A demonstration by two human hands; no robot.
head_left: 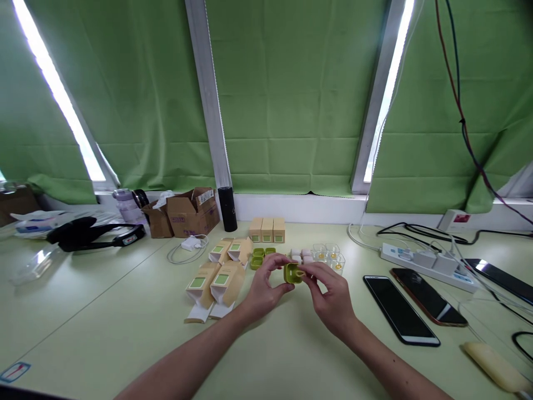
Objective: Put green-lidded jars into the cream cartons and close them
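Note:
Above the middle of the table, my left hand (270, 283) grips a small green square cup (291, 273) between thumb and fingers, with its opening turned partly toward me. My right hand (331, 294) is closed at the cup's right side, pinching a small yellow-green piece (299, 273) at its mouth; whether that piece is joined to the cup I cannot tell. Just behind my left hand stand several more green cups (257, 262). Small pale pink and white blocks (307, 259) sit behind my right hand, partly hidden, beside several clear cups (333, 256) with yellow centres.
Opened kraft boxes (222, 282) with green labels lie left of my hands. Closed kraft boxes (267, 230) stand in a row behind. To the right are phones (400, 308), a power strip (428, 266) and cables. A black tumbler (227, 209) and cardboard carton (194, 214) stand back left.

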